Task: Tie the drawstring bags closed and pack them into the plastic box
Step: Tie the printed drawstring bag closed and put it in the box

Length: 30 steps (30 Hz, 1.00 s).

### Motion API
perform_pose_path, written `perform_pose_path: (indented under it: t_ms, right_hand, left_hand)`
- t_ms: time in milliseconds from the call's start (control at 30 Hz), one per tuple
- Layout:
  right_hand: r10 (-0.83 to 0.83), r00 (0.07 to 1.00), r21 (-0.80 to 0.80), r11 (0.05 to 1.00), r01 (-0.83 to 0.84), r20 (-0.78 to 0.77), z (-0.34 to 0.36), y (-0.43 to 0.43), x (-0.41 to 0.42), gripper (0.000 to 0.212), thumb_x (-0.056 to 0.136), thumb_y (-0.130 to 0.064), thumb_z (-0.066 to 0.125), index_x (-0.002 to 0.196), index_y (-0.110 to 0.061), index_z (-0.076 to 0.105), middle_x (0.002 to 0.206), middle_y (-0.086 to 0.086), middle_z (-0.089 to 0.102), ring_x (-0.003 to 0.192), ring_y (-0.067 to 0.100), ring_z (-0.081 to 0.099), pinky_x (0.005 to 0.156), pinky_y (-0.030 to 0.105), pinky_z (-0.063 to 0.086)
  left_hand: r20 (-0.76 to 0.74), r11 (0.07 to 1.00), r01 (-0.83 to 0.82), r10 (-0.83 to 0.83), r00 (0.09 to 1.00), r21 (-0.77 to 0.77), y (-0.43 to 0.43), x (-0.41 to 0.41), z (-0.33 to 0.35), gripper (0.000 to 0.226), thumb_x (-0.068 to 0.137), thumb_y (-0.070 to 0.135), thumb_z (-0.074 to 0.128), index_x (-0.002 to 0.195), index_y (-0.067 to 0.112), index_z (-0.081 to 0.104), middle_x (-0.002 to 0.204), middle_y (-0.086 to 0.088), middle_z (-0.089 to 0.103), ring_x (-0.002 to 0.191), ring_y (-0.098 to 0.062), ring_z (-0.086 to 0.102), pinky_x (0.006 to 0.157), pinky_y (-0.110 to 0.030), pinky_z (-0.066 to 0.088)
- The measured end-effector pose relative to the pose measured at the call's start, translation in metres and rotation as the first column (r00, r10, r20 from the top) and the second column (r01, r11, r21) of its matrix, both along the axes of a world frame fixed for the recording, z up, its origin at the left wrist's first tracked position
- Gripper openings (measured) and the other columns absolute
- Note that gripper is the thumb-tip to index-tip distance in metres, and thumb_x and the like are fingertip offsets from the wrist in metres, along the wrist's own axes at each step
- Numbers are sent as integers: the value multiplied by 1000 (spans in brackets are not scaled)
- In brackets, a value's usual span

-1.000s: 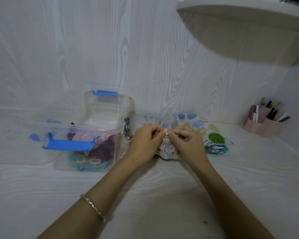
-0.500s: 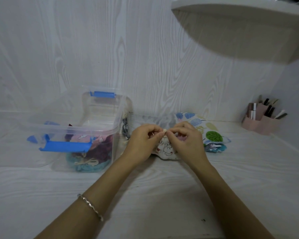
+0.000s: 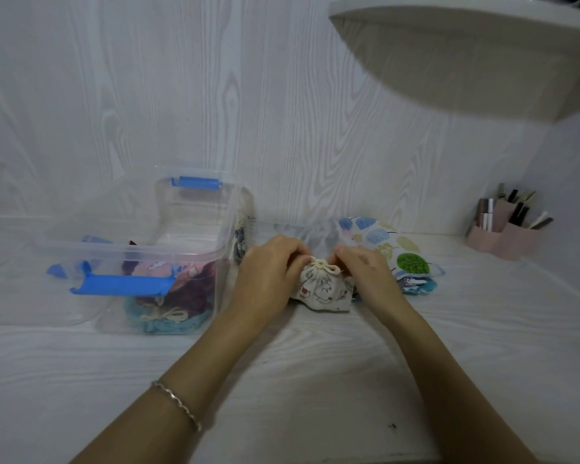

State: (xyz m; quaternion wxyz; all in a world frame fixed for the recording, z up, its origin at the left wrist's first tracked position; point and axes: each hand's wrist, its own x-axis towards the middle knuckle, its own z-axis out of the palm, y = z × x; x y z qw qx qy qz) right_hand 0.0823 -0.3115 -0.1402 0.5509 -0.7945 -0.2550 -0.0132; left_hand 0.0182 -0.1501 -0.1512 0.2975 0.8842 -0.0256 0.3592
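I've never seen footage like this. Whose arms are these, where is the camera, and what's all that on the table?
No machine here: a person wears a camera on the head, so you look down along their own arms. The left hand and right hand pinch the cord at the neck of a small printed bag resting on the table. Left of it stands an open clear box with packed bags inside. Behind the right hand lies a pile of flat bags; far right, a pink holder.
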Motion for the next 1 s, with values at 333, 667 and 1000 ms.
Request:
perform_pose_path:
  t_ms: [333,667,1000]
  right_hand:
    - [-77,977,-56,996,67,-198,-5,4,0,49,85,-41,69,49,-16,46,56,8,43,52,16,39,51,26,30]
    - [78,949,191,981,-19,-306,-2,5,-4,20,89,-10,67,107,-6,74,93,8,77,87,18,74,71,21,57]
    - [-18,936,243,964,109,-350,-2,7,-1,18,84,-4,69,102,-3,69,77,5,72,66,11,66,60,21,54]
  left_hand:
    - [35,983,-61,56,998,171,-2,1,-5,10,93,31,57,90,26,65,89,13,62,81,-6,56,87,-29,36]
    - [94,888,-249,231,968,387,-6,2,-5,6,81,17,69,80,22,67,75,5,63,75,-19,60,71,-33,37]
    - [121,856,-298,273,954,422,-14,-1,-4,13,78,19,73,70,22,64,57,8,61,58,-16,53,61,-31,39]
